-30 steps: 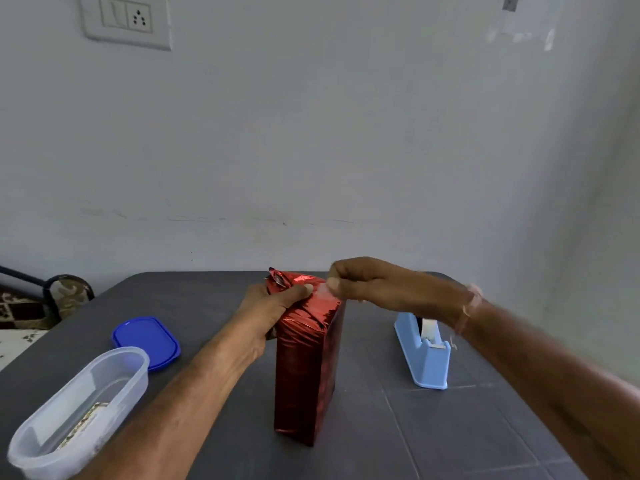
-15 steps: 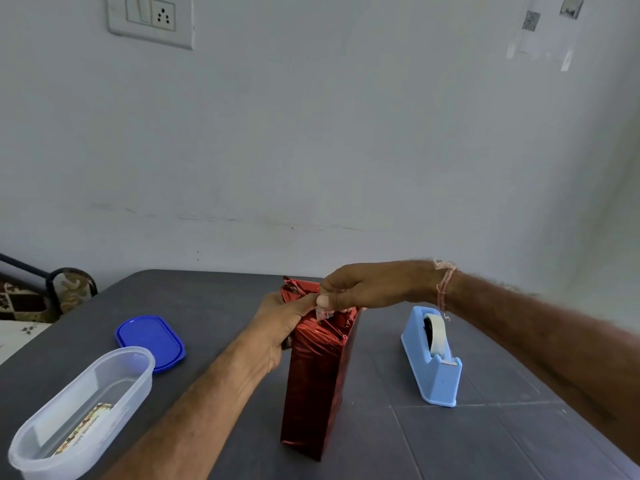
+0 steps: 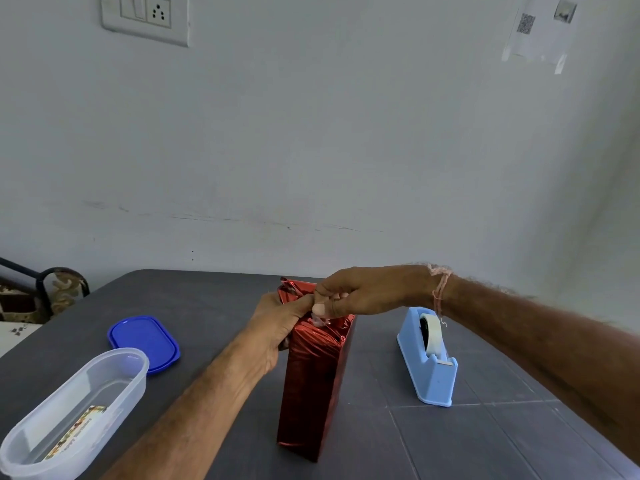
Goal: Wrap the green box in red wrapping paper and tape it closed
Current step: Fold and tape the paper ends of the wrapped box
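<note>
Centre frame: left hand (image 3: 273, 327) grips the wrapped box (image 3: 311, 382) upright, pinning folds; right hand (image 3: 360, 294) pinches a tape strip (image 3: 318, 320) above.

I read the box (image 3: 311, 410) as fully covered in glossy red wrapping paper (image 3: 317, 355). It stands upright on its narrow end on the desk (image 3: 485, 438), below both grips. The left grip (image 3: 275, 327) holds its crumpled top fold from the left side. The right grip (image 3: 356, 294) pinches a small clear tape piece (image 3: 319, 321) touching that fold. The light-blue tape dispenser (image 3: 429, 372), roll loaded, stands right of the right grip, under the wrist.
</note>
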The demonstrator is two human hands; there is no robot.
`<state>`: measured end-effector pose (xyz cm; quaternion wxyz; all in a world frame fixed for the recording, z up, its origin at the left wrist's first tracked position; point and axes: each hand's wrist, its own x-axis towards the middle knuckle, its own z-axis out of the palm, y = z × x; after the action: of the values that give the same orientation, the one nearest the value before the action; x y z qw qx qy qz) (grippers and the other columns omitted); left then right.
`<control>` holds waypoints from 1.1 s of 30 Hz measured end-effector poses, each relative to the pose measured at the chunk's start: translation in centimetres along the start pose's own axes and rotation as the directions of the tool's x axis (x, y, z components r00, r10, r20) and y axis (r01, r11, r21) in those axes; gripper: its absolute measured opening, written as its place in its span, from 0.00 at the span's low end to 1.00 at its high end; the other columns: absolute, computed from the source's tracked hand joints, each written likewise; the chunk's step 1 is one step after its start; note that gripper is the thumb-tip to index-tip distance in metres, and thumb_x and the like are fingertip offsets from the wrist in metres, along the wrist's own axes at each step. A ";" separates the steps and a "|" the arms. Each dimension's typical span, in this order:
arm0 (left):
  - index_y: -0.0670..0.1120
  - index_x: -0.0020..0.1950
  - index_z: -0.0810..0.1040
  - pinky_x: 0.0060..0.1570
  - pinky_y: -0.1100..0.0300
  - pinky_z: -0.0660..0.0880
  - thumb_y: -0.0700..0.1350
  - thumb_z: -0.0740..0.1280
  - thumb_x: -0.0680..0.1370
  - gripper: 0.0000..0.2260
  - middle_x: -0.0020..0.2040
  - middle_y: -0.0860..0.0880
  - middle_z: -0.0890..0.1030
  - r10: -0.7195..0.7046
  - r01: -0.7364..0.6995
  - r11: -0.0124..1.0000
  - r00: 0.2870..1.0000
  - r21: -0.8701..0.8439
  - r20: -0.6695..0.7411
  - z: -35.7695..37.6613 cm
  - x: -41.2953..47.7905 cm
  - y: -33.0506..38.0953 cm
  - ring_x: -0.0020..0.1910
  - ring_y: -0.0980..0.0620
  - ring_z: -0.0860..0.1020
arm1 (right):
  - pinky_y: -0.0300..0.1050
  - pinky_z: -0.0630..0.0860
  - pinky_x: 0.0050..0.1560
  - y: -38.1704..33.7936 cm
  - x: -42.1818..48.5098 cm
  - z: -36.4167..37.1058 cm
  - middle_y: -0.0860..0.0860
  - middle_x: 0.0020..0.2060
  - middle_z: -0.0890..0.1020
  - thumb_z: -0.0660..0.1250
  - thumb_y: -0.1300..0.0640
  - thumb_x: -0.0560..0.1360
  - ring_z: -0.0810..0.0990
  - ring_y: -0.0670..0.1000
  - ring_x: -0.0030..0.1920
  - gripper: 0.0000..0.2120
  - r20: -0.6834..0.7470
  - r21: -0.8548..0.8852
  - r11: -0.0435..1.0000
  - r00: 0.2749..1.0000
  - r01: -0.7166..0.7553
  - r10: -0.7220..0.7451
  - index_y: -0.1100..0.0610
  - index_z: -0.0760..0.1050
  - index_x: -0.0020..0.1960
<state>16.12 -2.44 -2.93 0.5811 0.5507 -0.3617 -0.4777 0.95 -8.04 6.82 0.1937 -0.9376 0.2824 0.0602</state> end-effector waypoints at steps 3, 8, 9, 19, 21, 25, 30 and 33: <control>0.39 0.49 0.85 0.27 0.64 0.69 0.50 0.76 0.75 0.14 0.32 0.48 0.82 -0.001 0.001 1.000 1.000 0.003 -0.002 0.1 0.0 0.0 0.25 0.56 0.76 | 0.41 0.70 0.51 -0.1 0.1 0.1 0.44 0.46 0.79 0.63 0.46 0.83 0.75 0.42 0.46 0.13 -0.023 -0.075 0.997 1.000 -0.005 0.004 0.55 0.79 0.55; 0.43 0.42 0.82 0.23 0.65 0.68 0.50 0.76 0.76 0.11 0.27 0.51 0.80 -0.005 0.004 1.000 1.000 0.027 0.024 0.0 0.2 0.0 0.21 0.58 0.75 | 0.42 0.72 0.47 -0.7 -0.1 0.3 0.44 0.42 0.76 0.63 0.45 0.82 0.75 0.43 0.43 0.10 -0.035 -0.194 0.981 0.999 -0.002 -0.005 0.51 0.75 0.49; 0.44 0.42 0.82 0.22 0.66 0.68 0.50 0.76 0.76 0.11 0.26 0.52 0.79 -0.002 0.001 1.000 1.000 0.030 0.029 0.0 0.2 0.0 0.20 0.58 0.74 | 0.42 0.73 0.48 -0.7 -0.2 0.3 0.45 0.42 0.77 0.63 0.45 0.82 0.75 0.44 0.43 0.10 -0.039 -0.209 0.978 0.999 -0.002 -0.006 0.51 0.75 0.49; 0.37 0.50 0.85 0.31 0.60 0.71 0.51 0.78 0.73 0.17 0.36 0.45 0.82 -0.007 0.007 1.000 1.000 0.024 0.015 -0.2 0.5 -0.3 0.29 0.52 0.77 | 0.46 0.75 0.50 -1.3 -0.3 0.5 0.42 0.42 0.80 0.65 0.36 0.78 0.80 0.46 0.46 0.13 -0.137 -0.365 0.926 0.989 -0.096 0.048 0.45 0.76 0.47; 0.38 0.50 0.85 0.34 0.59 0.72 0.51 0.78 0.73 0.16 0.38 0.44 0.84 -0.006 0.005 1.000 1.000 0.022 0.015 -0.1 0.5 -0.2 0.32 0.51 0.78 | 0.45 0.74 0.48 -1.4 -0.2 0.4 0.44 0.44 0.82 0.65 0.35 0.77 0.80 0.47 0.46 0.15 -0.157 -0.389 0.914 0.986 -0.113 0.055 0.45 0.77 0.47; 0.40 0.49 0.86 0.37 0.58 0.76 0.50 0.78 0.72 0.14 0.41 0.42 0.86 -0.003 0.003 1.000 1.000 0.026 0.013 0.0 0.5 -0.2 0.36 0.49 0.81 | 0.44 0.71 0.44 -1.4 0.1 0.4 0.45 0.44 0.84 0.65 0.33 0.76 0.81 0.47 0.46 0.19 -0.180 -0.433 0.891 0.982 -0.137 0.064 0.47 0.82 0.49; 0.43 0.51 0.86 0.49 0.50 0.81 0.50 0.80 0.71 0.14 0.44 0.42 0.88 0.012 -0.013 1.000 1.000 0.017 0.029 -0.1 0.2 -0.2 0.41 0.46 0.85 | 0.47 0.76 0.48 -0.8 0.5 0.2 0.49 0.45 0.85 0.62 0.23 0.70 0.83 0.51 0.47 0.33 -0.195 -0.475 0.847 0.967 -0.238 0.162 0.52 0.81 0.49; 0.43 0.53 0.86 0.54 0.46 0.82 0.49 0.79 0.72 0.15 0.45 0.42 0.88 0.028 -0.028 0.999 0.999 0.015 0.026 -0.2 0.3 -0.3 0.43 0.45 0.86 | 0.52 0.78 0.52 0.3 0.2 0.2 0.50 0.48 0.84 0.62 0.19 0.65 0.82 0.54 0.49 0.39 -0.189 -0.359 0.882 0.949 -0.305 0.251 0.53 0.79 0.52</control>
<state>16.33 -2.63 -3.30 0.5789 0.5436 -0.3804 -0.4740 0.99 -8.29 6.50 -0.0242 -0.9087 0.4095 0.0772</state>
